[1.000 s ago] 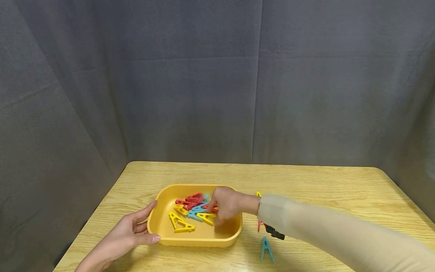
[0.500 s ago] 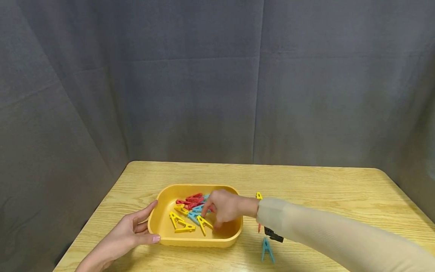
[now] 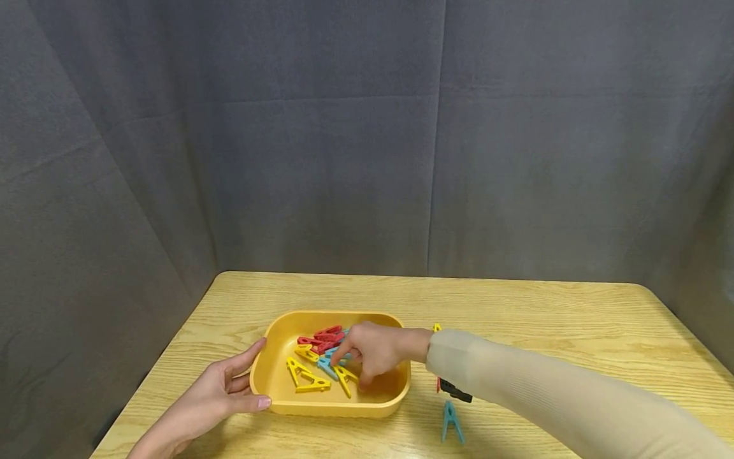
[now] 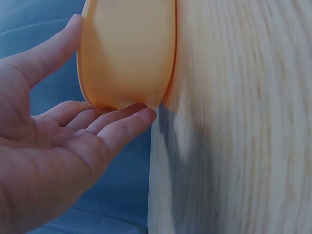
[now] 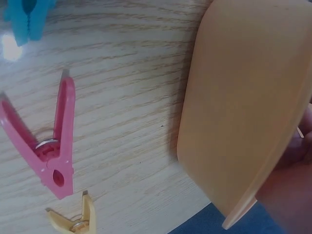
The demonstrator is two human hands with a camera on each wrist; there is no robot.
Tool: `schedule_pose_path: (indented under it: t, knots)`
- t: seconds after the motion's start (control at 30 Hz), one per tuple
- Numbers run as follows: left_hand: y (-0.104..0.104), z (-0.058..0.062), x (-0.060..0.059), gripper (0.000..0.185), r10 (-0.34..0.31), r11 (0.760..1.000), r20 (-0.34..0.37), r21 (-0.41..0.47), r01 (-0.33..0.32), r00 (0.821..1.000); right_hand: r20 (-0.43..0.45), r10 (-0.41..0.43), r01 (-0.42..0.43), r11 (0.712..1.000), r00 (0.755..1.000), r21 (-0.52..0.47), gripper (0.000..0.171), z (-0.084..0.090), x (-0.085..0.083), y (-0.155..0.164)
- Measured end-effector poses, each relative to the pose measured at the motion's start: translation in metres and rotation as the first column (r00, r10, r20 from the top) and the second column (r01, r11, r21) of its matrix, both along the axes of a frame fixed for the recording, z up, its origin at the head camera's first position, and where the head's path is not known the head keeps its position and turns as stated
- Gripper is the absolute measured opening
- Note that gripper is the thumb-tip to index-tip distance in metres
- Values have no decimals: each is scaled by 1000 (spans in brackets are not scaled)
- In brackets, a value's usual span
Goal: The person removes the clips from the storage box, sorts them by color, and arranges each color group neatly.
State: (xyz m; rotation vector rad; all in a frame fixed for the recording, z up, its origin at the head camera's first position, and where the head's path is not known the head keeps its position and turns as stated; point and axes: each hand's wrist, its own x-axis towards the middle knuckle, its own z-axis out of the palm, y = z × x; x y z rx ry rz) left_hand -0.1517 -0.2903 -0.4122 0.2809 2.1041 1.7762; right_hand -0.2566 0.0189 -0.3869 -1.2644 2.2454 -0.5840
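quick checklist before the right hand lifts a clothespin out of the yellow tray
1. Tray steadied: ok. The left hand rests open against the outside of the yellow tray, thumb on the near rim.
2. Right hand in place: ok. The right hand is inside the tray, fingers down among the clothespins.
3. Pin secured: cannot tell. Its fingertips meet a blue clothespin and a yellow clothespin, but no view shows a closed pinch.
4. Pile loose: not ok. Red, blue and yellow pins overlap, so a neighbour could come up too.
5. Set-down space: ok. Bare table lies right of the tray, beside the blue clothespin on the table and the pink clothespin.
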Motion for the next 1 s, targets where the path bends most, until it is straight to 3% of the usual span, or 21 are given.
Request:
schedule_pose_path:
  t: [0.67,1.0]
  knots:
    - [0,0,-1,102,-5,1000,-1,11,5,1000,24,17,-19,998,1000,63,59,1,-6,2]
    - [-2,-1,0,102,-10,1000,-5,22,10,1000,-33,15,-14,999,999,49,58,-2,-3,2]
